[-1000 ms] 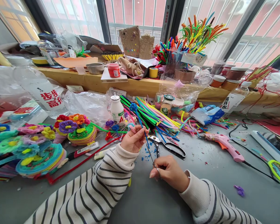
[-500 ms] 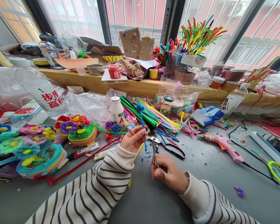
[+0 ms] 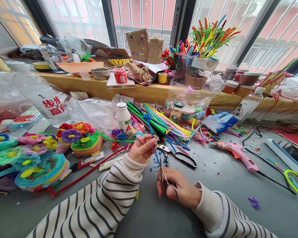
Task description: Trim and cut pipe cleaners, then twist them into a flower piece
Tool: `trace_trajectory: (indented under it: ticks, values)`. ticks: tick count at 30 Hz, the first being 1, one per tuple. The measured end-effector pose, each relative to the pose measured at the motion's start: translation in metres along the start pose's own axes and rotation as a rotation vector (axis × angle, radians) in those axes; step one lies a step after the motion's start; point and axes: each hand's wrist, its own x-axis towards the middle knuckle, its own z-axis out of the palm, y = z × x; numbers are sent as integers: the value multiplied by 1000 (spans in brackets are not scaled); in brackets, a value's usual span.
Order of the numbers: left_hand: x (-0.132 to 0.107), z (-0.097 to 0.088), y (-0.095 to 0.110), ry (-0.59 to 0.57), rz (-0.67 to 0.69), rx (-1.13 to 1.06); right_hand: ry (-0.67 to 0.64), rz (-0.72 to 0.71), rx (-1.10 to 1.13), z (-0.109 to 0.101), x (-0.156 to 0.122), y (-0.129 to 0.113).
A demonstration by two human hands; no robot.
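Your left hand (image 3: 141, 149) is closed in a fingertip pinch on a blue fuzzy stem (image 3: 150, 128), which stands nearly upright above the table (image 3: 149, 215) with a blue knotted head (image 3: 146, 117) at its top. Your right hand (image 3: 182, 187) grips small scissors (image 3: 164, 173) by the finger loops, blades pointing up beside the lower end of the stem; contact between blade and stem cannot be determined. Blue clippings (image 3: 155, 169) lie scattered on the table just beyond the scissors. Behind them rest black-handled scissors (image 3: 185, 161), unheld, near a heap of coloured pipe cleaners (image 3: 161, 122). A white bottle (image 3: 123, 116) stands upright at the left of that heap. On your left, a capped marker (image 3: 88, 161) lies near fuzzy flowers (image 3: 71, 136) and coiled discs (image 3: 42, 172). On your right lie a pink glue gun (image 3: 239, 154) and, nearer you, a small purple piece (image 3: 253, 203). A ledge (image 3: 139, 90) along the windows carries a red jar (image 3: 120, 76).
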Motion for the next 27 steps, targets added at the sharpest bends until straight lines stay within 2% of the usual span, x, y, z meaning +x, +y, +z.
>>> trace_trajectory:
  ticks: [18, 27]
  values:
    - [0, 2, 0, 19, -1, 0, 3, 25, 26, 0, 0, 0]
    - [3, -8, -2, -15, 30, -30, 1, 15, 30, 1, 0, 0]
